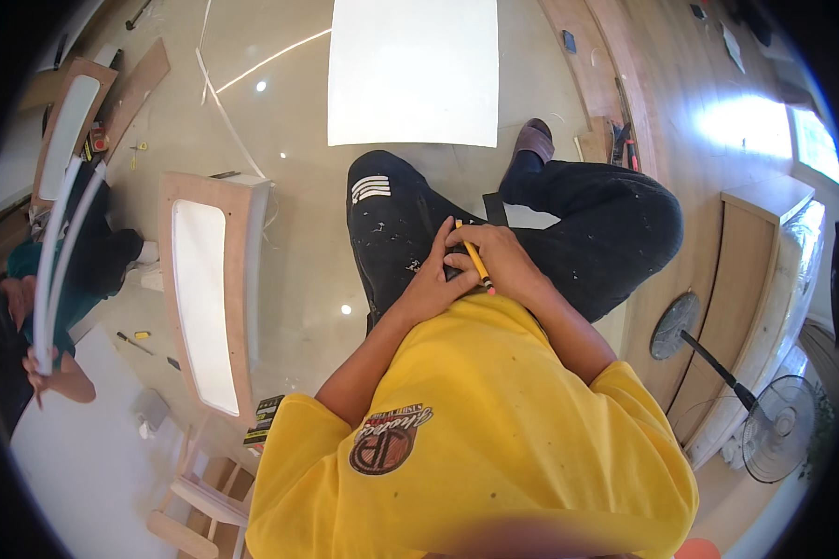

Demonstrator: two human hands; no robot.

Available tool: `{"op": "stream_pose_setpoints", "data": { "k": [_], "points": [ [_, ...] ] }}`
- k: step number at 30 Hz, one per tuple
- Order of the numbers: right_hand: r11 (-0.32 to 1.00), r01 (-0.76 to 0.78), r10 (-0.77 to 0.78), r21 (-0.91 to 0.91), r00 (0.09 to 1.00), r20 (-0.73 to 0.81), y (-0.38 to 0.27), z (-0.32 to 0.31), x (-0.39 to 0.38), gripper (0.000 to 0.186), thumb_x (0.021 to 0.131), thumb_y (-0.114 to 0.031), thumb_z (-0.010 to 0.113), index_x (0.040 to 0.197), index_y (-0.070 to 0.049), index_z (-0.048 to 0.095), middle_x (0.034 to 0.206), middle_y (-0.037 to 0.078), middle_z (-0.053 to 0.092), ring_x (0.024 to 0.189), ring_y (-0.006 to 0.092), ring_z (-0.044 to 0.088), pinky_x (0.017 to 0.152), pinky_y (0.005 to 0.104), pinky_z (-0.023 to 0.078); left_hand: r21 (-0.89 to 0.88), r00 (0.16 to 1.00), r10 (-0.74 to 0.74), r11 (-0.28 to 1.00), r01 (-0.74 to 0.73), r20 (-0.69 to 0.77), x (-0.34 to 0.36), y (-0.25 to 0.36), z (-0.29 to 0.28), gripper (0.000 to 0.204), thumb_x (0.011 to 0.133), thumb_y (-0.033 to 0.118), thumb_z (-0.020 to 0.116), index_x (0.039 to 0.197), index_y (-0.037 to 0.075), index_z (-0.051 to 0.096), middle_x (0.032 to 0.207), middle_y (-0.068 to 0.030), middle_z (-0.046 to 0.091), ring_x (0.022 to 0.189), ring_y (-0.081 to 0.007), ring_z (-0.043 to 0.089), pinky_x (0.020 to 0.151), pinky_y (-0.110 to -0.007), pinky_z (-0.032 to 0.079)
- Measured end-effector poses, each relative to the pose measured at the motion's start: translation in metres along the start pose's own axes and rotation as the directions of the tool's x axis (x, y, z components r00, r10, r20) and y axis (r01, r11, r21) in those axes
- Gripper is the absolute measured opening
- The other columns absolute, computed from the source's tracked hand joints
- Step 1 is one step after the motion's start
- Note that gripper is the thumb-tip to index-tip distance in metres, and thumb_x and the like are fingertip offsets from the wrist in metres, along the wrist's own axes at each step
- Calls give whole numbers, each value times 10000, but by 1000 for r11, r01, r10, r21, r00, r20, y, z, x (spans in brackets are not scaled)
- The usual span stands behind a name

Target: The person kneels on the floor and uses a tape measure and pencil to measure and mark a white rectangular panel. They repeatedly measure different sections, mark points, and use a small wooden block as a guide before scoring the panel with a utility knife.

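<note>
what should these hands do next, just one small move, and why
Probably lift the right hand, with its yellow pencil, clear of the left hand: the hands crowd together around a small dark object too covered to identify.

We wear a yellow short-sleeved T-shirt (522, 410) with a round brown-and-black print (383, 451) nearer us than the left hand (432, 278). Beyond it, our black trousers (606, 210) bear white stripes (371, 189) and pale specks; past the right hand (505, 258) show a dark sock (522, 179) and purplish-brown slipper (533, 144).
</note>
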State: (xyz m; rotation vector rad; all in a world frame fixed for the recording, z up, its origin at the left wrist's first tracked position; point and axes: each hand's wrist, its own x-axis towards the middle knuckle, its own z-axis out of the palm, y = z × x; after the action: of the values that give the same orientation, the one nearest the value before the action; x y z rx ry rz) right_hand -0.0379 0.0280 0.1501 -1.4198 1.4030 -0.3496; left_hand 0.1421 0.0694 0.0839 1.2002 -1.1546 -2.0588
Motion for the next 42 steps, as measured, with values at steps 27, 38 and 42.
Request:
{"op": "stream_pose_setpoints", "data": {
  "k": [27,38,42],
  "points": [
    [993,-38,112,109,535,-838,86,-60,162,192,863,-204,806,943,-33,775,856,171,762,814,322,747,789,400,576,969,959,-159,-113,219,-235,207,200,-114,455,1035,481,551,1176,103,762,1155,-137,776,1063,-324,746,905,-516,567],
    [990,-130,122,48,651,-749,76,-79,164,299,851,-304,827,967,-33,775,847,196,754,806,351,744,782,425,576,937,927,-182,-188,293,-327,214,212,-94,381,986,323,570,1152,45,770,1131,-191,771,1074,-354,743,904,-482,591],
    [999,-35,45,30,656,-754,64,-101,160,320,911,-343,756,1022,-44,781,852,161,760,844,326,742,819,409,569,934,912,-215,-153,321,-349,219,214,-96,374,911,222,547,1148,48,779,1123,-190,775,1066,-350,748,909,-466,593]
  ]
}}
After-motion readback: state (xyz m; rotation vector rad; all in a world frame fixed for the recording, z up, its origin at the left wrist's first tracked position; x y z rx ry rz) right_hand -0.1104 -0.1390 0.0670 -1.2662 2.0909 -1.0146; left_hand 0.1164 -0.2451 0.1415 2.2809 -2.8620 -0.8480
